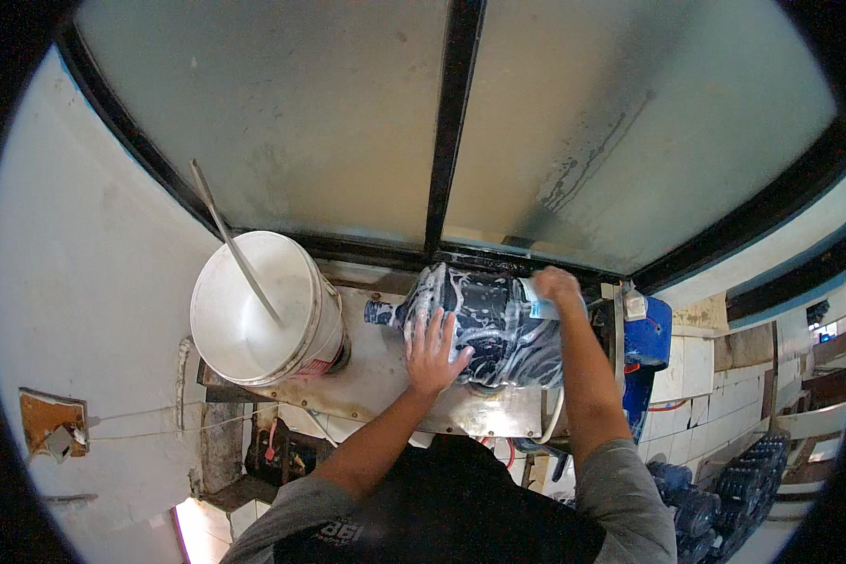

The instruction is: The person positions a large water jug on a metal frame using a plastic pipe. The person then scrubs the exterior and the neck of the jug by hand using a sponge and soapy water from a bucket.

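A large plastic water jug (490, 349), covered in white suds, lies on its side on a metal-topped bench (388, 402). Its neck (381, 313) points left. My left hand (433, 352) rests flat with spread fingers on the jug's shoulder. At the far side, near the jug's base end, my right hand (557, 285) has its fingers curled. A pale blue and white piece (541, 304), perhaps a label, shows on the jug just beside that hand. Whether the right fingers grip it is hidden.
Left of the jug stands a white plastic bucket (208, 331) with a long stick (236, 247) leaning in it. Frosted glass panels (338, 127) in a black frame rise behind the bench. A blue container (647, 331) is to the right; several dark jugs (698, 511) sit lower right.
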Motion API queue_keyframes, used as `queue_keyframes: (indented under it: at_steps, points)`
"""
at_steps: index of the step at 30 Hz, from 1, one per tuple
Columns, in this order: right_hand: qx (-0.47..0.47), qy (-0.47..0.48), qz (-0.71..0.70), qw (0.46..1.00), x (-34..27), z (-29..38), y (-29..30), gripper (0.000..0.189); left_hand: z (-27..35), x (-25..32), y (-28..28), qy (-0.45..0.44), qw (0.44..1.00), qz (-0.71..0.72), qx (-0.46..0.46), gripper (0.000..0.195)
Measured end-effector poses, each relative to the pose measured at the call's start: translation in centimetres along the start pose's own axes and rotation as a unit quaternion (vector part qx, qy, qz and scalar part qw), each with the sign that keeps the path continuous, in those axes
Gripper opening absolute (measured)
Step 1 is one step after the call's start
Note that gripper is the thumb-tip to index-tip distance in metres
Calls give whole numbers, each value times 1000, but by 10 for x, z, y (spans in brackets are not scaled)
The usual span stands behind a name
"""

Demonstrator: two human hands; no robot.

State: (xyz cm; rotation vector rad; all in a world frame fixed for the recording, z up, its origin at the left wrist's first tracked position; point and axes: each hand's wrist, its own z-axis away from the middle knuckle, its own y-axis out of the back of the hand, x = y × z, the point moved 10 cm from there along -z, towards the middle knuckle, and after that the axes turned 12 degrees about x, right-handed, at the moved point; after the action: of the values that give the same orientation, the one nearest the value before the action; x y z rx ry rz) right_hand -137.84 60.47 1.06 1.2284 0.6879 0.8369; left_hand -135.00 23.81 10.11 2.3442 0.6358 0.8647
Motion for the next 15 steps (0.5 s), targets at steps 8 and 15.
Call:
queue_keyframes:
  at_steps: [8,15]
  points:
    - [277,188,-146,931,-216,184,73,56,-70,-51,-26,138,987,-27,-80,59]
    - [258,-35,-52,964,-131,135,95,55,-77,-59,-51,126,978,-62,-153,57]
